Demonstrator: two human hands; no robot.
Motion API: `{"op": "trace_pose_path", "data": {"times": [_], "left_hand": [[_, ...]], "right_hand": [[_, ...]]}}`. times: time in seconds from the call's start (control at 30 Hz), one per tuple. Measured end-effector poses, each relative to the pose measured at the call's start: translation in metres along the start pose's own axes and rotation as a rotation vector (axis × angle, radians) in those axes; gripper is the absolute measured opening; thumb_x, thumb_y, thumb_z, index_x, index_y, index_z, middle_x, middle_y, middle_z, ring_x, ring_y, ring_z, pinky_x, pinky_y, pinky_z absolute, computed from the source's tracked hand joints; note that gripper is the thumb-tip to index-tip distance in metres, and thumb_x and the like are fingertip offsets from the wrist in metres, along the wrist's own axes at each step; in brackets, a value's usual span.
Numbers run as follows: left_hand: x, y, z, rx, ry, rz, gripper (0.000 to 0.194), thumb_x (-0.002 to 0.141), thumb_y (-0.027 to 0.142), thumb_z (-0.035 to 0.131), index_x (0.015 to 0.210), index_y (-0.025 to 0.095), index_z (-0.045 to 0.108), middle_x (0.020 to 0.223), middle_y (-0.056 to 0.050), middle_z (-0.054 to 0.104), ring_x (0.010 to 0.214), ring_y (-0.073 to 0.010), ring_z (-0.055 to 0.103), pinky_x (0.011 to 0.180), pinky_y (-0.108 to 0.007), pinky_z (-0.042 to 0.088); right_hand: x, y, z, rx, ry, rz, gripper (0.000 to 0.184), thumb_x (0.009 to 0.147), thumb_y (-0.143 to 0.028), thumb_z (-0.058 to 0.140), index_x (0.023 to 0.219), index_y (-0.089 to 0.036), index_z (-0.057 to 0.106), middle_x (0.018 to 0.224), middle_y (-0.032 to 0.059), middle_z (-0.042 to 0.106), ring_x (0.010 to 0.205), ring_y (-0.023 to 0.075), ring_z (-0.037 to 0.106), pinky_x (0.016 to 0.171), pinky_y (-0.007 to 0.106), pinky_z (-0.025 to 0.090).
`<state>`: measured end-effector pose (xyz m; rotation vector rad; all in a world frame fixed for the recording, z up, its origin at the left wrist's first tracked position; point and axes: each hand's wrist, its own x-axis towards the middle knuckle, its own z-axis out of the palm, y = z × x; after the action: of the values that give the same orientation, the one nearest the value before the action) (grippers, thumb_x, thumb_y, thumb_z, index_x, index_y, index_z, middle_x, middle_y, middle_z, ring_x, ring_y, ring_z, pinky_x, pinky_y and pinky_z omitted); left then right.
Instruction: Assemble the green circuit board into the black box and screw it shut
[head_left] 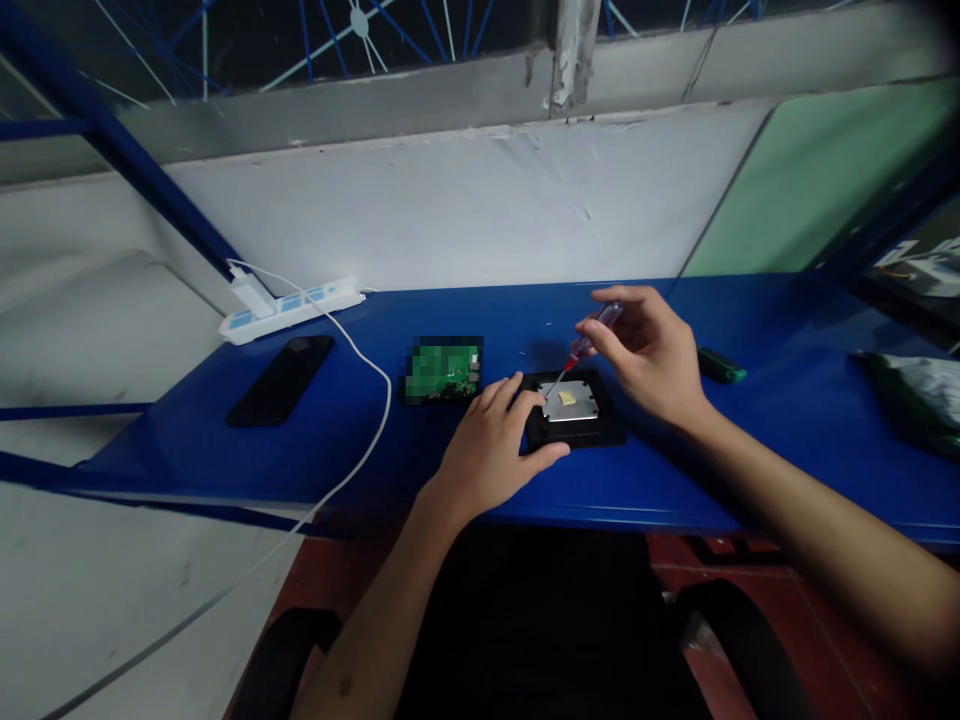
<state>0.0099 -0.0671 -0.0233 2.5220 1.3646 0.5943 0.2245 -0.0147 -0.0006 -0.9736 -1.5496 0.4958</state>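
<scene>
1. While your left hand (487, 440) lies over the left side of the black case (611, 425), its thumb stretches along the near edge, spread away from the fingers, which lie close together; the index fingertip reaches the corner of the metal plate (585, 408).
2. Your right hand (652, 355) pinches the clear handle of a screwdriver (609, 314) between thumb and fingers, above the far side of the case.
3. The screwdriver slants down to the left, its tip at the plate's far left corner, just beside your left index finger; whether it sits in a screw is too small to tell.
4. The case lies flat on the blue table (360, 455) in front of you, with the plate inside its rim and a small yellow pad (567, 398) on the plate.
5. Left of the case lies a green circuit board (444, 372); farther left are a black phone (281, 380) and a white power strip (307, 306).
</scene>
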Motion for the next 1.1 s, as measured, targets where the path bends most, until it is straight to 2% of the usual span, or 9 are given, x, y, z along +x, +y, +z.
{"op": "trace_pose_path", "data": {"times": [0.5, 0.87, 1.1], "left_hand": [[-0.0007, -0.0004, -0.0002, 0.000, 0.008, 0.011, 0.043, 0.091, 0.052, 0.068, 0.118, 0.022, 0.056, 0.152, -0.018, 0.048, 0.146, -0.0332, 0.042, 0.114, -0.057, 0.042], [-0.0008, 0.0001, -0.0003, 0.002, 0.006, 0.009, 0.043, 0.091, 0.052, 0.068, 0.119, 0.021, 0.057, 0.153, -0.019, 0.048, 0.147, -0.0324, 0.041, 0.115, -0.053, 0.041], [-0.0005, 0.0006, 0.0015, 0.018, 0.006, -0.001, 0.049, 0.090, 0.054, 0.069, 0.121, 0.018, 0.056, 0.153, -0.021, 0.047, 0.147, -0.0332, 0.041, 0.116, -0.053, 0.040]], "right_hand": [[0.0004, 0.0024, -0.0016, -0.001, 0.007, -0.008, 0.035, 0.088, -0.043, 0.072, 0.118, -0.029, 0.061, 0.087, 0.0007, 0.072, 0.072, 0.0180, 0.072, 0.073, 0.038, 0.063], [-0.0006, 0.0011, -0.0011, 0.010, -0.011, -0.009, 0.032, 0.088, -0.038, 0.072, 0.117, -0.028, 0.061, 0.088, 0.0010, 0.073, 0.073, 0.0182, 0.072, 0.073, 0.039, 0.062], [-0.0004, -0.0034, -0.0013, 0.088, -0.109, -0.055, 0.036, 0.091, -0.036, 0.069, 0.125, -0.028, 0.060, 0.101, 0.0023, 0.073, 0.080, 0.0172, 0.074, 0.079, 0.037, 0.063]]}}
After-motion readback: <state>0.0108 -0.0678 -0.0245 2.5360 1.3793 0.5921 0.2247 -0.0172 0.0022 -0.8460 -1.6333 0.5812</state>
